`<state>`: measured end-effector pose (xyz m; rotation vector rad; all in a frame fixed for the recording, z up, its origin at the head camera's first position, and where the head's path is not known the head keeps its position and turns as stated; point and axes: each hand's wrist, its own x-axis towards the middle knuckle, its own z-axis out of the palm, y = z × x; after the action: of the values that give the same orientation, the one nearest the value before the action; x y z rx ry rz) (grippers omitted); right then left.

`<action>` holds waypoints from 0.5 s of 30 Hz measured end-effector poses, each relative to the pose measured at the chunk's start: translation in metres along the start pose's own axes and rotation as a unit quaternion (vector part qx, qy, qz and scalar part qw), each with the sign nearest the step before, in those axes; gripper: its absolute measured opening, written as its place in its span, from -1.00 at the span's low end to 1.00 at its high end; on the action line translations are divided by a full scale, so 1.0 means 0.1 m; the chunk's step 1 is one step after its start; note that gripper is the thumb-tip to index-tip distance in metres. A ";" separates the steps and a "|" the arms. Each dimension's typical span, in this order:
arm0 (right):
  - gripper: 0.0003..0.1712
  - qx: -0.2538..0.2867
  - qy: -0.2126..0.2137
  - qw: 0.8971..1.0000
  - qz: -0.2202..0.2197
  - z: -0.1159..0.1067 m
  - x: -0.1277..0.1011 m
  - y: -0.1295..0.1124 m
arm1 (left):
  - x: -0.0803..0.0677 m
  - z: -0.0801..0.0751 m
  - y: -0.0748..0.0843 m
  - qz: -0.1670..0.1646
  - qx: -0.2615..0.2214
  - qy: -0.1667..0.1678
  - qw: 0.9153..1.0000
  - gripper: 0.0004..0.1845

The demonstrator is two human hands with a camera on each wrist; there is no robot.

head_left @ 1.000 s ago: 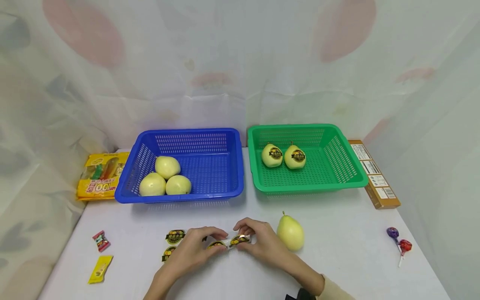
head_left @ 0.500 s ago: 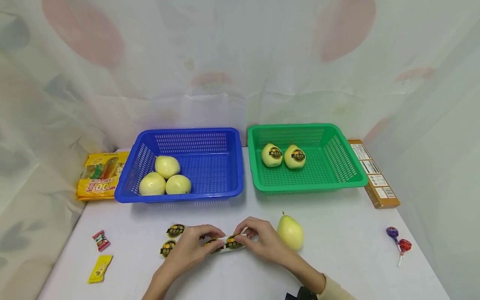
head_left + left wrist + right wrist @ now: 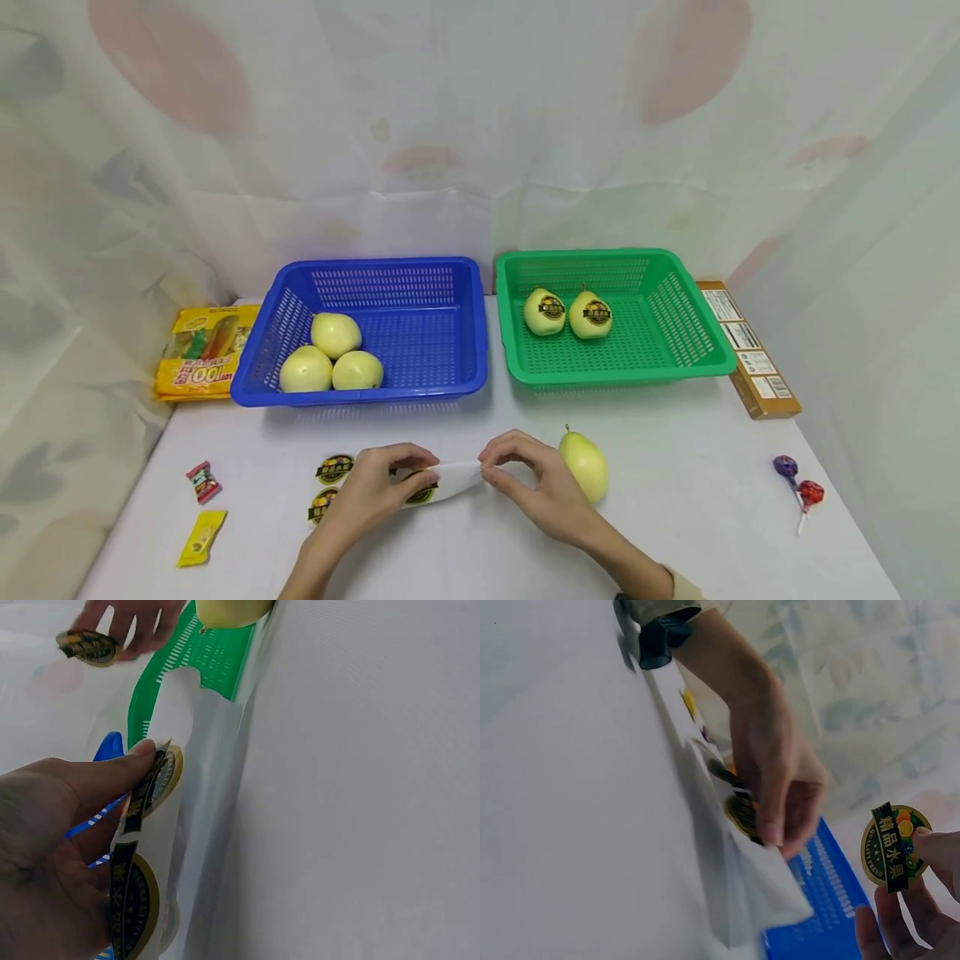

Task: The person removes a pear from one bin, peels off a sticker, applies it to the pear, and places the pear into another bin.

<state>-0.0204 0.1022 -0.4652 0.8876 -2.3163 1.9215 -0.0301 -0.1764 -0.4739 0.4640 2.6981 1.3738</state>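
Left hand (image 3: 375,492): thumb and fingers pinch the sticker sheet (image 3: 442,482) at its left part, low over the white table (image 3: 675,517).
Sheet axis: runs left to right between the hands; its bare right end curls up.
Right hand (image 3: 536,483): fingertips pinch a peeled round sticker (image 3: 895,844), lifted off the sheet's right end.
Loose pear (image 3: 583,467): lies on the table just right of the right hand, the nearer hand; stem away from the person.

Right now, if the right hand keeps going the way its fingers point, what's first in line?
Probably the sticker sheet held by the left hand; the right hand, pinching a peeled sticker, points straight at it. Depth unclear.
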 end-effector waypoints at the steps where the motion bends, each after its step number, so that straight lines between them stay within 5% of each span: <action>1: -0.87 0.003 0.002 1.000 0.005 -0.05 -0.02 -0.02 | 0.00 0.01 -0.02 0.004 0.007 0.001 1.000 -0.90; 10: -0.79 -0.100 0.053 0.992 0.052 -0.70 -0.30 -0.11 | 0.07 0.04 0.03 0.081 0.074 -0.023 0.994 -0.78; 15: -0.83 -0.143 0.054 0.984 0.095 -1.01 -0.44 -0.11 | 0.21 0.15 0.19 0.133 0.003 -0.062 0.989 -0.78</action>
<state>-0.0138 0.2114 -0.4456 0.5405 -2.6020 1.5850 -0.0426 -0.1479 -0.4666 0.9076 2.6136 1.3429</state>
